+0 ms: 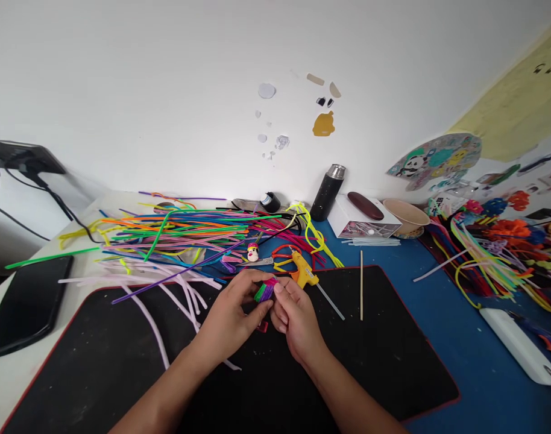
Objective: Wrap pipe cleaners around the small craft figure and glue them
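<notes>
Between my two hands, above the black mat (348,361), is a small bundle of pipe cleaner (265,292) in green, purple and pink. My left hand (228,310) pinches it from the left, thumb below and fingers above. On its right side, the fingertips of my right hand (298,313) are closed on its pink end. Part of the bundle is hidden by my fingers. Just beyond my hands lie a yellow glue gun (304,270) with a glue stick in it, scissors (260,263) and a small white figure with a pink and yellow top (252,252).
Many loose pipe cleaners (180,232) spread across the back left, and more (488,259) lie at the right. A wooden stick (361,286) rests on the mat's back edge. Behind stand a black thermos (328,193) and a white box (363,223). A phone (26,307) lies left.
</notes>
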{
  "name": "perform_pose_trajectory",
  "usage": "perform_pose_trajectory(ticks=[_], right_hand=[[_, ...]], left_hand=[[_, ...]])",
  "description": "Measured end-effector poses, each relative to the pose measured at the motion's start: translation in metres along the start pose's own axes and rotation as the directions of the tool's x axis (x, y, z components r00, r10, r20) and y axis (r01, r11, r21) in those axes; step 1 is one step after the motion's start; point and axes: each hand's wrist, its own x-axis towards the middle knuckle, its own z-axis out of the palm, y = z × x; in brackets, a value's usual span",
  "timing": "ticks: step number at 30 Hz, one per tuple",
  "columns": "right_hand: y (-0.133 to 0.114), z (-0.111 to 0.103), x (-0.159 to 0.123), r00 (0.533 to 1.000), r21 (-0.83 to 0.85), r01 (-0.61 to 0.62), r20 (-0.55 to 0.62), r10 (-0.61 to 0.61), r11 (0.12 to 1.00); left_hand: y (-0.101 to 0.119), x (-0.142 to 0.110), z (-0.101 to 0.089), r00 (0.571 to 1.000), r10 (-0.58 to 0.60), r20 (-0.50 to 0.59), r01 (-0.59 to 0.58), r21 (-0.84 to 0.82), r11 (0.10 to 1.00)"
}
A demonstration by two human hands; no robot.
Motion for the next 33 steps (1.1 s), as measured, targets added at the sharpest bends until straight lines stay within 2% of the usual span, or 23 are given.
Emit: perform_pose_trajectory(ticks=[4, 12, 16, 24, 28, 33], right_hand=[[0.0014, -0.0014, 0.0009, 1.000, 0.024, 0.014, 0.003, -0.014, 1.000], [0.0023, -0.0029, 0.0026, 0.999, 0.047, 0.010, -0.033, -0.009, 0.999], [0.0012, -0.0034, 0.0025, 0.999, 0.049, -0.003, -0.036, 0.005, 0.999], [0.0031, -0.0041, 0.0027, 0.999, 0.064, -0.015, -0.031, 0.017, 0.998], [0.0022, -0.0035, 0.0015, 1.000, 0.066, -0.009, -0.005, 0.009, 0.998], [-0.0014, -0.0024, -0.0007, 1.000, 0.057, 0.008, 0.016, -0.009, 0.998]], left_hand=[[0.0018, 0.0001, 0.0001, 0.999, -0.038, 0.016, 0.039, -0.048, 0.998], [0.0004, -0.0021, -0.0010, 0.998, -0.007, 0.067, 0.011, -0.060, 0.998], [0.0025, -0.0008, -0.0017, 0.998, 0.015, 0.061, -0.012, -0.058, 0.998], [0.0042, -0.0012, -0.0002, 0.998, -0.035, 0.052, 0.039, -0.089, 0.995], [0.0051, 0.0003, 0.0004, 0.991, -0.116, 0.066, 0.128, -0.223, 0.966], [0.0062, 0.0048, -0.0054, 0.975, -0.204, 0.086, 0.220, -0.480, 0.849]])
